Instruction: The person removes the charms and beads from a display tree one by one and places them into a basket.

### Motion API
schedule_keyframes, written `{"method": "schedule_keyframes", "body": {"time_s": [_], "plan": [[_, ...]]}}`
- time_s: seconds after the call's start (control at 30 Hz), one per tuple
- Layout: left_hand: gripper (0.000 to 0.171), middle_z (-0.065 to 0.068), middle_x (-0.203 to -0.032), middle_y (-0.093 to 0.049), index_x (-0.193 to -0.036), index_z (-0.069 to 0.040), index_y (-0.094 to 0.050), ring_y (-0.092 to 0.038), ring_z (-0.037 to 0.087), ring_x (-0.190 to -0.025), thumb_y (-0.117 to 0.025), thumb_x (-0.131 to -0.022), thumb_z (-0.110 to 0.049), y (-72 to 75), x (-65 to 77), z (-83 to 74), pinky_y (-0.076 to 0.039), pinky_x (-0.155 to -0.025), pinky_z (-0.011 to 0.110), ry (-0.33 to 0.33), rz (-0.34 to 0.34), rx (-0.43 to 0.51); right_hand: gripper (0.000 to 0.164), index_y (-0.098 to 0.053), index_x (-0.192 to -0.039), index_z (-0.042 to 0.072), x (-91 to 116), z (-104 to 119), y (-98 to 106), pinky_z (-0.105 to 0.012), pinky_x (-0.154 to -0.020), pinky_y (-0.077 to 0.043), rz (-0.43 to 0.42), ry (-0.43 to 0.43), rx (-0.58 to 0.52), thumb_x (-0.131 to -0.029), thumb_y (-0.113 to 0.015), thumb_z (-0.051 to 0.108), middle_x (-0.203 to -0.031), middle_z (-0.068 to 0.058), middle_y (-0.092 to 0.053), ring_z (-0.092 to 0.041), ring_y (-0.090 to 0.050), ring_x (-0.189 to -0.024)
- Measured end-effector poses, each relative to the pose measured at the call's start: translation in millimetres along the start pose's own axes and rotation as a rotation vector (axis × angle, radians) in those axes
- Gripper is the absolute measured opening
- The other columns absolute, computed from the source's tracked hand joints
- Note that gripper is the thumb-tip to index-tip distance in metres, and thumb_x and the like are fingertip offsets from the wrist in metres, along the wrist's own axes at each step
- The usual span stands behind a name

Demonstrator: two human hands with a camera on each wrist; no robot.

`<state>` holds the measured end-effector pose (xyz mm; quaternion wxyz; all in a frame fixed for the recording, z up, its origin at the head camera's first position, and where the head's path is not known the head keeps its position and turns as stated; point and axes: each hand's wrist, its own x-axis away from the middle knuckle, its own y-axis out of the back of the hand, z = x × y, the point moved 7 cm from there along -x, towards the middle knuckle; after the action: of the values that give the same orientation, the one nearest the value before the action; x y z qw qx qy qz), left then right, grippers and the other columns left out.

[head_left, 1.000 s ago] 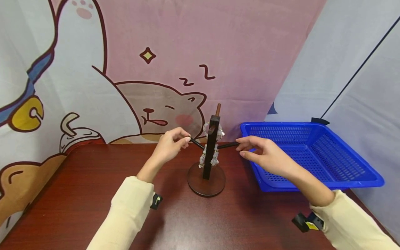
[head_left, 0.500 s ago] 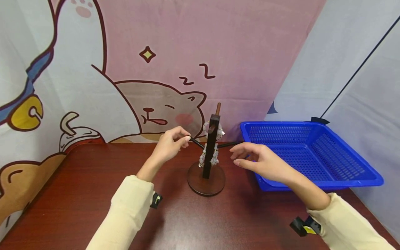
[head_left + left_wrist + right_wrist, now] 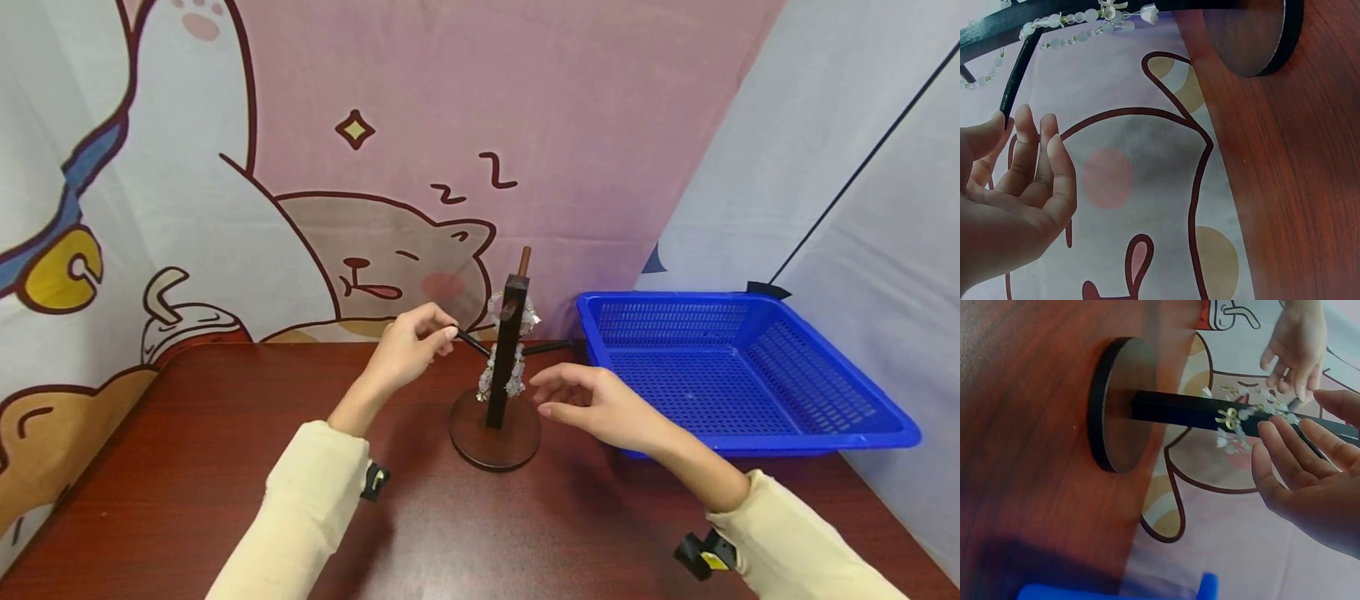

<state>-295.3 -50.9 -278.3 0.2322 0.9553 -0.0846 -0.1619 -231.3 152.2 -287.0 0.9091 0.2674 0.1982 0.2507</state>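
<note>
A dark wooden jewelry stand (image 3: 504,358) rises from a round base (image 3: 495,454) on the table. Clear beaded bracelets hang on it: one on the left peg (image 3: 472,342), one (image 3: 515,381) on the right peg (image 3: 549,347), and beads (image 3: 531,318) higher up behind the post. My left hand (image 3: 408,346) pinches the tip of the left peg between thumb and index finger; its other fingers are loosely bent in the left wrist view. My right hand (image 3: 596,406) hovers beside the right-hand bracelet, fingers relaxed and holding nothing. A bow charm (image 3: 1227,419) shows in the right wrist view.
A blue plastic basket (image 3: 780,443) stands on the table at the right, close to my right forearm. Behind the reddish-brown table (image 3: 225,467) hangs a cartoon-printed cloth (image 3: 600,150). A brown peg (image 3: 524,262) sticks up at the top of the stand.
My right hand has come away from the tip of the right peg and moved down and left toward the bracelet there. The left hand has stayed at the left peg.
</note>
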Motion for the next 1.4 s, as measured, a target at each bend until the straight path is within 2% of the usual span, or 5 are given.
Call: {"method": "schedule_keyframes", "body": {"time_s": [0.27, 0.5, 0.87, 1.13, 1.4], "plan": [[0.008, 0.007, -0.071, -0.063, -0.093, -0.006, -0.062, -0.058, 0.018, -0.068, -0.059, -0.089, -0.011, 0.5, 0.7, -1.3, -0.045, -0.060, 0.028, -0.001, -0.008, -0.023, 0.025, -0.060, -0.106, -0.001, -7, -12, -11, -0.029, -0.070, -0.049, -0.055, -0.054, 0.015, -0.083, -0.065, 0.009, -0.091, -0.004, -0.065, -0.015, -0.061, -0.082], [0.008, 0.008, -0.072, -0.063, -0.093, -0.005, -0.062, -0.061, 0.025, -0.072, -0.059, -0.089, -0.011, 0.6, 1.5, -1.0, -0.045, -0.060, 0.028, 0.000, -0.012, -0.014, 0.021, -0.062, -0.101, 0.002, -14, -17, -18, -0.028, -0.068, -0.049, -0.090, -0.106, 0.053, -0.082, -0.066, 0.008, -0.087, -0.002, -0.064, -0.013, -0.061, -0.078], [0.007, 0.010, -0.071, -0.063, -0.093, -0.005, -0.062, -0.057, 0.016, -0.065, -0.059, -0.089, -0.010, 0.6, 2.1, -0.6, -0.044, -0.058, 0.026, 0.003, -0.019, -0.005, 0.011, -0.062, -0.087, 0.005, -24, -21, -22, -0.026, -0.063, -0.046, -0.153, -0.099, 0.106, -0.081, -0.067, 0.011, -0.078, -0.001, -0.063, -0.011, -0.058, -0.069], [0.007, 0.010, -0.071, -0.063, -0.093, -0.006, -0.062, -0.057, 0.016, -0.065, -0.058, -0.089, -0.011, 0.0, 1.8, -0.5, -0.044, -0.058, 0.026, 0.017, -0.016, 0.000, 0.008, -0.062, -0.086, 0.005, -27, -21, -23, -0.026, -0.057, -0.046, -0.168, -0.112, 0.095, -0.083, -0.066, 0.012, -0.073, -0.003, -0.063, -0.010, -0.057, -0.062], [0.007, 0.009, -0.071, -0.063, -0.093, -0.006, -0.062, -0.056, 0.016, -0.064, -0.058, -0.089, -0.011, -0.2, 1.5, -0.4, -0.043, -0.057, 0.026, 0.019, -0.017, -0.010, 0.009, -0.060, -0.081, 0.004, -29, -17, -25, -0.026, -0.057, -0.048, -0.160, -0.072, 0.064, -0.086, -0.062, 0.010, -0.068, -0.007, -0.063, -0.019, -0.060, -0.059]]}}
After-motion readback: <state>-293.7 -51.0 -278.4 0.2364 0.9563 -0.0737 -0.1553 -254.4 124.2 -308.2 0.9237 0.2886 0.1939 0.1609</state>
